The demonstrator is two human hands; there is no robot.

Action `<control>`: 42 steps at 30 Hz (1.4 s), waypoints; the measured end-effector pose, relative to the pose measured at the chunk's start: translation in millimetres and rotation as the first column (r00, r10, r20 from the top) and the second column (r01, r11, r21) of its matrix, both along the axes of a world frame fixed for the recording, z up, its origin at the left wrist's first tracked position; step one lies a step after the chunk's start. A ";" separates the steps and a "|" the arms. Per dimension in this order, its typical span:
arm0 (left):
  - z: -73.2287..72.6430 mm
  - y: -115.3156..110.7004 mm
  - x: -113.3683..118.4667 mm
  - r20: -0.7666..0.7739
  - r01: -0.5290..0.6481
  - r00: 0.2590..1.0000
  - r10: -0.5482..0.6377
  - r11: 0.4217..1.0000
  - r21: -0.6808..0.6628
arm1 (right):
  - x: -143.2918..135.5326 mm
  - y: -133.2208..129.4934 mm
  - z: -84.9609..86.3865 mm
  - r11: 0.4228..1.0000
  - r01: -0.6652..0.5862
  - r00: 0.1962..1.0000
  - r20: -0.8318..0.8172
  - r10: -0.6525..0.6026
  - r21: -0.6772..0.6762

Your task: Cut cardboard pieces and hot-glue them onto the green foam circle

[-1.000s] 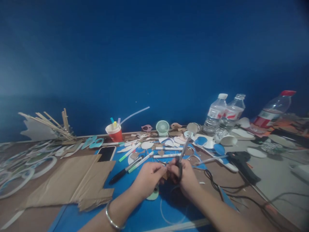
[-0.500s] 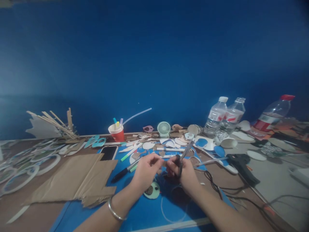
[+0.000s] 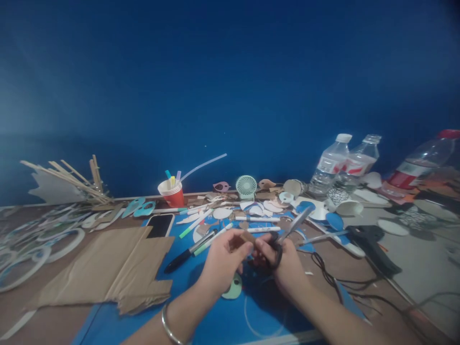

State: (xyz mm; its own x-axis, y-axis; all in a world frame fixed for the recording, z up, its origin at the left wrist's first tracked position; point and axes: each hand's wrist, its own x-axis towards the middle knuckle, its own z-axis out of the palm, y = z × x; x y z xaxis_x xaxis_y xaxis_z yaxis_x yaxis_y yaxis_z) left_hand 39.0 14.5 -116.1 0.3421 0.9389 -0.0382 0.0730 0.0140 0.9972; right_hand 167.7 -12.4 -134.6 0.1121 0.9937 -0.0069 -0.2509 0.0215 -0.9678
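Note:
My left hand (image 3: pixel 223 256) pinches a small brown piece of cardboard (image 3: pixel 248 236) between thumb and fingers, above the blue mat. Close against it, my right hand (image 3: pixel 287 263) keeps dark-handled scissors (image 3: pixel 297 221) in its grip, blades pointing up and away to the right. The right thumb and fingertips meet near the cardboard piece; whether they touch it I cannot tell. A pale green round cutout with a dark eye (image 3: pixel 235 288) lies on the mat below, partly covered by my left hand.
A torn cardboard sheet (image 3: pixel 97 268) and a phone (image 3: pixel 160 225) lie left. Markers (image 3: pixel 196 224), a red paper cup (image 3: pixel 171 194) and a small fan (image 3: pixel 246 187) stand or lie behind. On the right are a glue gun (image 3: pixel 373 249), its cable and plastic bottles (image 3: pixel 328 165).
The view has shifted slightly. Both hands have turned a little, showing more of the brown cardboard piece. My left hand now covers more of the green cutout. The scissors remain in my right hand.

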 end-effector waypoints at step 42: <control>15.5 4.5 -15.2 -0.086 -0.105 0.989 0.123 0.975 0.195 | 0.5 -8.6 -11.2 0.869 -0.492 0.800 0.364 0.477 -0.056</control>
State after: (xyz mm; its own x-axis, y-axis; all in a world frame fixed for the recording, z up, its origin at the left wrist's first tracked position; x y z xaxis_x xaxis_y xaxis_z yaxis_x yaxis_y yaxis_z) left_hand 23.8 19.0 -100.5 0.2360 0.9648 0.1161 0.1785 -0.1604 0.9708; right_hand 168.2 -21.0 -145.8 -0.3967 0.9177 -0.0217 0.1206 0.0286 -0.9923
